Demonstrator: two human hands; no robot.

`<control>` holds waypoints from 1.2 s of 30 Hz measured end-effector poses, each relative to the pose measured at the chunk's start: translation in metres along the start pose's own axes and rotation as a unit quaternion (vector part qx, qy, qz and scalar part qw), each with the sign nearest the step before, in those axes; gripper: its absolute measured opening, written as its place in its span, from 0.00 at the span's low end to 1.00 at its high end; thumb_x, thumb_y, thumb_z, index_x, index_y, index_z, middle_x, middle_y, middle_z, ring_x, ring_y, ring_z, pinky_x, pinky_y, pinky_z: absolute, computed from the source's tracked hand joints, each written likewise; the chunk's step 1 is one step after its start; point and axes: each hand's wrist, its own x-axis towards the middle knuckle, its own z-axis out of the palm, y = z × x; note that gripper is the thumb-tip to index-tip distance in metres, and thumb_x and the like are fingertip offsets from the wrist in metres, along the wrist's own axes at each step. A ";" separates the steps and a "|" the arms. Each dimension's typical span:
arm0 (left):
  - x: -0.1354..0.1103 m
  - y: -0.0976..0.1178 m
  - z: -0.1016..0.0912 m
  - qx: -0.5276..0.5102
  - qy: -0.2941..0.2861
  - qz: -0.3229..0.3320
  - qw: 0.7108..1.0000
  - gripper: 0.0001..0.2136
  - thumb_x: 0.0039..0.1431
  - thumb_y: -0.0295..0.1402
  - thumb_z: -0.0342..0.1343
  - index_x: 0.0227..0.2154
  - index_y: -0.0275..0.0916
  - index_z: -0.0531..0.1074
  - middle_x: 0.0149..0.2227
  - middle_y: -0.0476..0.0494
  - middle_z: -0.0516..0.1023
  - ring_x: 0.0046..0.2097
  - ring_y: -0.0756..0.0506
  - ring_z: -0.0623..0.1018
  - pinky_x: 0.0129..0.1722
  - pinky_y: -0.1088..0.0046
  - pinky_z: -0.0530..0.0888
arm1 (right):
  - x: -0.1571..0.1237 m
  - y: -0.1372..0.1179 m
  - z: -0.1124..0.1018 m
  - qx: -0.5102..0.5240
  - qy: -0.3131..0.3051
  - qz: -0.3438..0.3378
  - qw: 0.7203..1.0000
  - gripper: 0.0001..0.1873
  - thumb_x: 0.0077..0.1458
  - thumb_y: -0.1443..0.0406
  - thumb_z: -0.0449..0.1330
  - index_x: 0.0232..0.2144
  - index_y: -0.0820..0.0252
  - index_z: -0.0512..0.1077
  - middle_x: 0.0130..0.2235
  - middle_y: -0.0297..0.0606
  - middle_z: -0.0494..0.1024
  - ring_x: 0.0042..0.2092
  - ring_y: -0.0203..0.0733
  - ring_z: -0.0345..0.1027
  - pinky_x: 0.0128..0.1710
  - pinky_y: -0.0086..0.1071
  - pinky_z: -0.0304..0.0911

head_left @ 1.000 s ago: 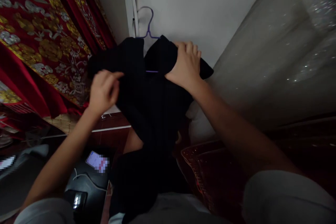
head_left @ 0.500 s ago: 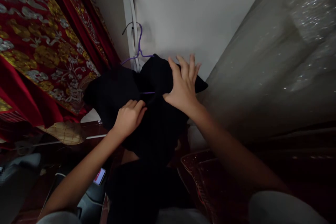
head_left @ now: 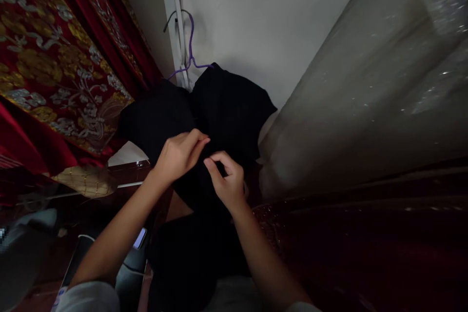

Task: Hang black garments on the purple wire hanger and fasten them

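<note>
The person's left hand (head_left: pixel 177 156) has thumb and fingers drawn together and the right hand (head_left: pixel 232 178) curls thumb to forefinger, both before the black garment (head_left: pixel 234 105), though whether either grips cloth cannot be told in the dimness. The garment hangs on a purple hanger (head_left: pixel 191 41) against a pale wall (head_left: pixel 263 14), between a red, gold-and-silver patterned curtain (head_left: pixel 54 58) and glinting plastic (head_left: pixel 347 92); a lit phone (head_left: pixel 139 238) lies low on the left.

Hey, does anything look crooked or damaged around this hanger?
Slightly crooked: the purple hanger looks tilted, its left side lower than its right, and the dark garment on it droops likewise. No damage is visible, though it's dim.
</note>
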 end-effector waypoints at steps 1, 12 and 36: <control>0.008 -0.009 0.000 0.000 0.007 -0.011 1.000 0.09 0.76 0.35 0.51 0.39 0.39 0.70 0.33 0.47 0.81 0.31 0.50 0.79 0.31 0.76 0.71 | 0.000 -0.002 -0.001 -0.011 0.010 -0.005 1.000 0.09 0.64 0.64 0.60 0.30 0.57 0.70 0.32 0.35 0.74 0.36 0.39 0.70 0.40 0.34 0.66; 0.082 -0.036 -0.014 0.024 0.101 -0.033 0.994 0.15 0.76 0.43 0.49 0.39 0.39 0.74 0.35 0.45 0.80 0.41 0.45 0.83 0.45 0.67 0.77 | 0.042 -0.002 -0.054 -0.053 -0.082 0.040 0.994 0.07 0.60 0.59 0.66 0.39 0.54 0.78 0.34 0.35 0.80 0.37 0.43 0.75 0.43 0.39 0.69; -0.009 -0.031 0.047 0.099 -0.090 0.007 0.991 0.14 0.75 0.31 0.45 0.36 0.36 0.73 0.31 0.39 0.76 0.36 0.43 0.76 0.38 0.67 0.73 | 0.180 -0.022 0.009 -0.081 0.108 -0.173 0.976 0.19 0.70 0.49 0.51 0.37 0.56 0.70 0.37 0.40 0.73 0.42 0.44 0.70 0.46 0.39 0.69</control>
